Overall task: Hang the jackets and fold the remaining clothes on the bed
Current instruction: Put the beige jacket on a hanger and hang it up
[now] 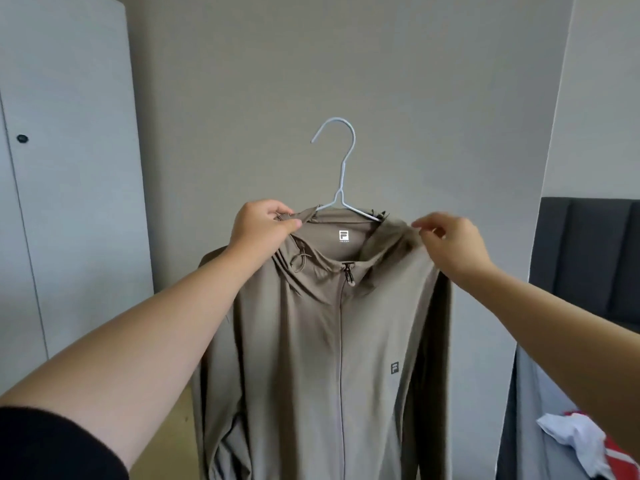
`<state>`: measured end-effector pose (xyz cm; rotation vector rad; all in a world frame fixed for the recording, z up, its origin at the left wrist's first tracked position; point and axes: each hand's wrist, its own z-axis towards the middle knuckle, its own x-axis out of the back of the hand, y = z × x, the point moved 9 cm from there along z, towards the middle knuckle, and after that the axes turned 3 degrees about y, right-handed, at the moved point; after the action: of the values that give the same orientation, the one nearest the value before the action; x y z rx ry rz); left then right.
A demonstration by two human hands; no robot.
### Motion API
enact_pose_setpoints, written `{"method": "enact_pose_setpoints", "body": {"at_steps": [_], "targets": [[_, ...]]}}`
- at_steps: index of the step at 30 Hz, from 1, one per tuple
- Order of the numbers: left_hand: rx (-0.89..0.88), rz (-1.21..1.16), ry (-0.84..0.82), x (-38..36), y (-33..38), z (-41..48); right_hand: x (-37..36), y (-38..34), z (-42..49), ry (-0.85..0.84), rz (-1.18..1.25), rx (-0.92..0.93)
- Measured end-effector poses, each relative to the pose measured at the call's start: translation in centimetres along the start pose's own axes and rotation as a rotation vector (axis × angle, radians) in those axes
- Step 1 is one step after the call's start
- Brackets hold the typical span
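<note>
A plain beige wall fills the view, with a pale wardrobe door [69, 168] at the left. The left grip [263, 230] pinches the tan jacket [329, 341] at one shoulder and the right grip [450, 244] pinches the other, both closed on cloth. The jacket hangs zipped on a white wire hanger [341, 161], held in mid-air. Seating it looks nearly done. Next the hook needs a rail, and none is visible. Loose clothes [571, 438] wait on the bed [526, 410].

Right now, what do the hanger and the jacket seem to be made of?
Hanger: likely thin metal wire with a white coating; slim, twisted at the neck. Taupe hooded jacket: seemingly light, matte synthetic fabric; it drapes in fine soft folds.
</note>
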<state>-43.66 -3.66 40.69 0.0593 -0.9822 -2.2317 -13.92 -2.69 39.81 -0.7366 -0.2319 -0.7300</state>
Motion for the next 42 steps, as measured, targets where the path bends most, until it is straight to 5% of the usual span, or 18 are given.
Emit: {"method": "enact_pose_setpoints", "body": {"at_steps": [2, 9, 12, 15, 22, 29, 34, 38, 42], "targets": [[0.003, -0.011, -0.026, -0.4, 0.3, -0.4, 0.0, -0.9, 0.2, -0.017, -0.023, 0.039], [0.017, 0.025, -0.119, -2.4, -0.6, -1.7, -4.5, -1.2, -1.8, -0.510, -0.063, -0.038], [0.079, -0.024, -0.326, -4.0, -1.9, -2.7, -4.5, -0.5, -1.9, -0.426, -0.178, 0.000], [0.078, 0.265, -0.515, -4.6, -3.5, -3.3, -4.2, -0.1, -2.1, -0.286, -0.169, 0.027], [-0.135, 0.381, -0.648, -6.2, -0.3, -5.0, -5.0, -0.8, -3.0, -0.245, -0.075, 0.085], [-0.156, 0.333, -0.465, -6.0, -0.5, -5.7, -4.5, -1.6, -3.4, -0.446, 0.262, -0.043], [-0.113, 0.313, -0.424, -6.4, -0.8, -5.7, -3.2, -6.9, -4.8, -0.338, -0.059, 0.390], [-0.152, 0.346, -0.443, -7.2, 0.1, -6.0, -7.4, -7.2, -8.0, -0.491, -0.759, 0.711], [-0.154, 0.351, -0.424, -6.8, 0.1, -6.0, -9.0, -5.2, -9.1, -0.611, -1.065, 0.728]]}}
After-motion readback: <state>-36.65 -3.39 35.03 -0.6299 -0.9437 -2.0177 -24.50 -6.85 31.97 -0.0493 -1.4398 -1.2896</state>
